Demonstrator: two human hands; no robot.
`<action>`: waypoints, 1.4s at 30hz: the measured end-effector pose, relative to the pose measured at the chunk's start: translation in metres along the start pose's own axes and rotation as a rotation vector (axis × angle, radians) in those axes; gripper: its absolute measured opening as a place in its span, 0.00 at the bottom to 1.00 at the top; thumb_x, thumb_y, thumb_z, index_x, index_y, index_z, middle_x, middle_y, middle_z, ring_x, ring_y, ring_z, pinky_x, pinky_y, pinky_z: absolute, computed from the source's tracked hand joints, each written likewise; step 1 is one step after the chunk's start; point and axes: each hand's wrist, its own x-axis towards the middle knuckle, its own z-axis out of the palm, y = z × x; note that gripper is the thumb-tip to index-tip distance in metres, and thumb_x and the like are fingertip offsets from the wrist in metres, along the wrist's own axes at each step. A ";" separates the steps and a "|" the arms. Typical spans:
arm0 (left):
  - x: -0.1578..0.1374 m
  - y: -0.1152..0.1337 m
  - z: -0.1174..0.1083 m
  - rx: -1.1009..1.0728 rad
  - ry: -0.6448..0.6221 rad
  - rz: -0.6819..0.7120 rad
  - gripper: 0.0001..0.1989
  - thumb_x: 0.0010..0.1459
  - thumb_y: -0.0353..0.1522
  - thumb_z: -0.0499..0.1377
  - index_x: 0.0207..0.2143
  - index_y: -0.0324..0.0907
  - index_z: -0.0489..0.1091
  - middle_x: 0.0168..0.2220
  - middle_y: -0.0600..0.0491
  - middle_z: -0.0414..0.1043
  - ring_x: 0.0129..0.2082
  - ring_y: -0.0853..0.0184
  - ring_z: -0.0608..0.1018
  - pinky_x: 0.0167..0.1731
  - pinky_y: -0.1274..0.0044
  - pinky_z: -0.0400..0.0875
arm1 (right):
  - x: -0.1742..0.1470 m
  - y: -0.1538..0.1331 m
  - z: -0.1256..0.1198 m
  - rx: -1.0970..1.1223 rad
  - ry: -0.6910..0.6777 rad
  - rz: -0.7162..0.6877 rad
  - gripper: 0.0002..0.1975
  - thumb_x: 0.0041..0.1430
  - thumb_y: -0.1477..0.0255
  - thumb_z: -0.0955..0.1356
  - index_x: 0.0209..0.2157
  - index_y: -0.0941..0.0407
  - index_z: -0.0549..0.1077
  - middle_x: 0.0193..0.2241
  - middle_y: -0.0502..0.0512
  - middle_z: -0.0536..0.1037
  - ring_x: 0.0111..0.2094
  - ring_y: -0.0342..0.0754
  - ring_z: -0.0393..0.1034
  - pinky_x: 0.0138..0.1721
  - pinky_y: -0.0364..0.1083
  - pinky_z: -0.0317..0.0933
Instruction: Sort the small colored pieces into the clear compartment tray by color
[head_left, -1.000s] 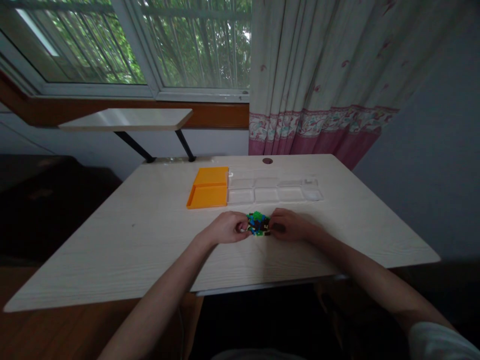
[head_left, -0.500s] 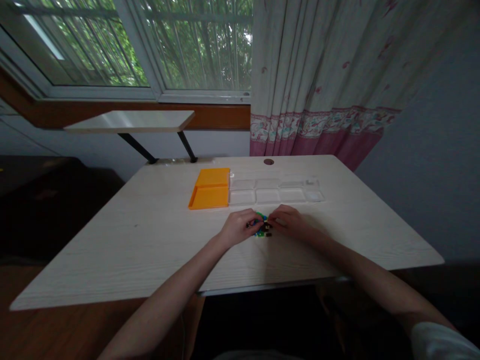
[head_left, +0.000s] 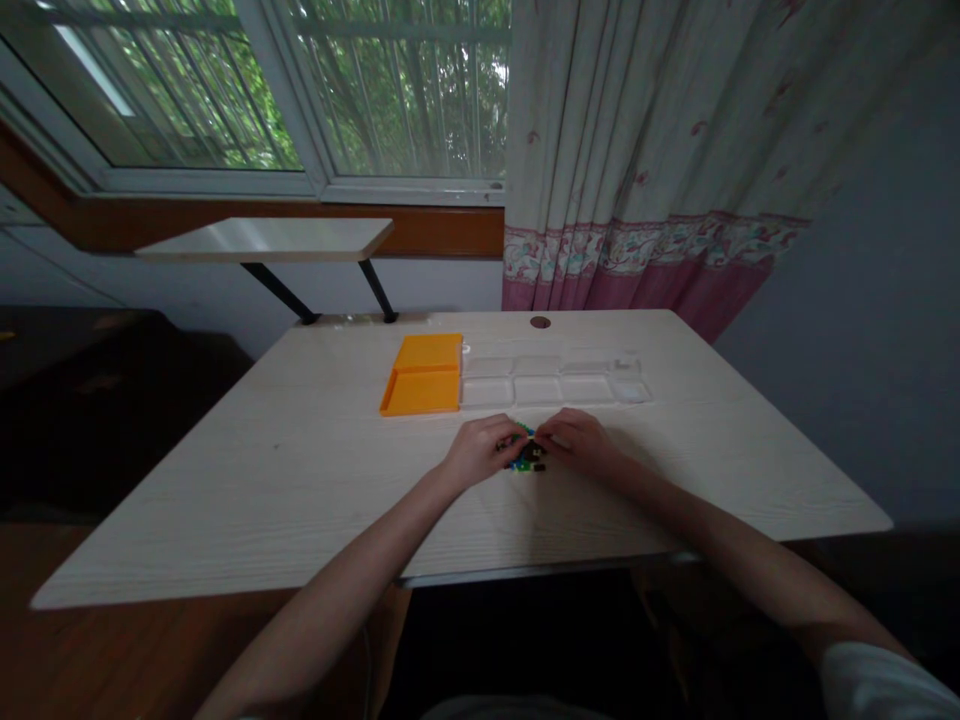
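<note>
Several small building bricks (head_left: pixel 531 466) in green, blue, black and yellow lie in a cluster on the table, close in front of me. Over the cluster's left side, my left hand (head_left: pixel 484 447) is closed, its thumb and fingertips brought together. From the right, my right hand (head_left: pixel 577 440) pinches too, its fingertips almost meeting those of the left above the bricks. What sits between the fingertips is too small and dark to make out. Both hands partly cover the cluster.
Behind my hands an orange plastic case (head_left: pixel 421 392) lies opened flat. Beside it on the right are clear plastic trays (head_left: pixel 537 390) with compartments. A raised shelf (head_left: pixel 277 238) on black legs stands at the back left of the wooden table (head_left: pixel 247 500).
The fingertips of both hands have shifted very slightly and stay close together over the bricks. The whole view has moved a little. Otherwise things lie as before.
</note>
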 end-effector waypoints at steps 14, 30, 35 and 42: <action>0.003 -0.007 -0.029 0.020 0.478 -0.051 0.05 0.55 0.30 0.56 0.32 0.38 0.70 0.25 0.53 0.70 0.22 0.75 0.67 0.24 0.82 0.62 | 0.001 -0.011 -0.007 0.159 -0.319 0.040 0.06 0.56 0.71 0.64 0.33 0.56 0.72 0.29 0.54 0.73 0.30 0.43 0.66 0.33 0.41 0.60; 0.002 -0.007 -0.030 0.097 0.482 -0.048 0.07 0.56 0.33 0.55 0.32 0.39 0.71 0.27 0.51 0.73 0.26 0.72 0.73 0.27 0.81 0.66 | -0.001 -0.011 -0.004 0.092 -0.330 0.043 0.06 0.54 0.70 0.66 0.34 0.55 0.72 0.30 0.54 0.73 0.30 0.44 0.66 0.33 0.42 0.60; 0.001 -0.006 -0.029 0.109 0.485 -0.036 0.07 0.56 0.32 0.55 0.32 0.39 0.71 0.26 0.51 0.73 0.25 0.73 0.72 0.27 0.81 0.65 | -0.002 -0.010 -0.003 0.117 -0.325 0.041 0.06 0.55 0.71 0.65 0.35 0.55 0.72 0.30 0.54 0.73 0.31 0.43 0.66 0.33 0.41 0.60; -0.001 -0.023 -0.036 0.298 0.361 -0.188 0.11 0.58 0.35 0.52 0.34 0.40 0.72 0.29 0.51 0.72 0.27 0.71 0.72 0.28 0.80 0.64 | 0.000 -0.012 -0.007 0.118 -0.324 0.040 0.06 0.55 0.72 0.65 0.35 0.55 0.73 0.30 0.54 0.73 0.30 0.43 0.67 0.33 0.41 0.61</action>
